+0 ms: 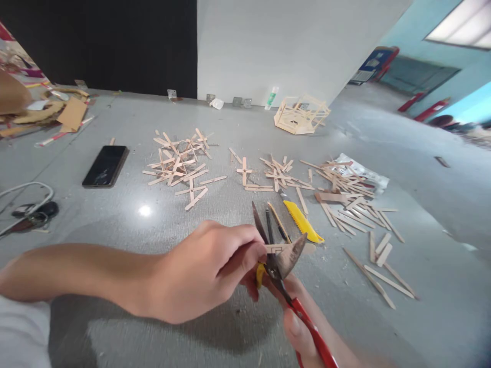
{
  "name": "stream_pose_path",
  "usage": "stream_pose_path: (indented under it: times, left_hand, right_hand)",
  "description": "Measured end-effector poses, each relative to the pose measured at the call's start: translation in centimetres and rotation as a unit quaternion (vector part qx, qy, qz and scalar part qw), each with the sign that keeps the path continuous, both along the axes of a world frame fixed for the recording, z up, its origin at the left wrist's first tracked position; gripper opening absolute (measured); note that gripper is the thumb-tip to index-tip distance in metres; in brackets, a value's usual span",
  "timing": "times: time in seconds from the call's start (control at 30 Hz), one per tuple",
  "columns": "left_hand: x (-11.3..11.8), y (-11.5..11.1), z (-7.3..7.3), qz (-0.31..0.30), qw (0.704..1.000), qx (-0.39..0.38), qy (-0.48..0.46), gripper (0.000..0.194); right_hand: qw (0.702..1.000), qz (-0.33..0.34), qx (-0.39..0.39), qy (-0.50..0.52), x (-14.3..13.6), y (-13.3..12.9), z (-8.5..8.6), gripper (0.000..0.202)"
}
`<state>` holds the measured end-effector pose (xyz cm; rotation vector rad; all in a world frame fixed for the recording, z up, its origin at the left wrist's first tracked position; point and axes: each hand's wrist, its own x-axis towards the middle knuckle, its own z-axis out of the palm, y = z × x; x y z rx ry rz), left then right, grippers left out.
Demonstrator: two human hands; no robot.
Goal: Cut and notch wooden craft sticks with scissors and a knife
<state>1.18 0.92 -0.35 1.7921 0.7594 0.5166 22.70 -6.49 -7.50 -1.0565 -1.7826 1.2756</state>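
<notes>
Between its thumb and fingers my left hand (215, 271) pinches a popsicle stick (284, 249) with pencil marks on it. My right hand (303, 327) grips scissors (286, 289) with red handles. Their blades are spread, and the stick lies across between them. A bit of yellow shows at a finger behind the scissors' pivot; I cannot tell what it is. Just beyond the blades lie a yellow utility knife (301, 221), a black pen (269, 225) and a pencil (279, 221).
Piles of popsicle sticks (176, 158) spread across the grey tabletop (153, 220), with more sticks (353, 204) on the right. A stick-built frame (301, 116) and a glue stick (271, 98) stand at the back. A phone (106, 166) and a white cable (34, 185) lie left.
</notes>
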Motion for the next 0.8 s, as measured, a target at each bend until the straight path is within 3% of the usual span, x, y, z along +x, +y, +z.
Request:
stream_pose_path:
  times: [0.8]
  left_hand:
    - [0.2, -0.2, -0.4, -0.002, 0.999, 0.044, 0.007, 0.035]
  right_hand:
    - [0.999, -0.022, 0.014, -0.024, -0.9, 0.5, 1.3, 0.051]
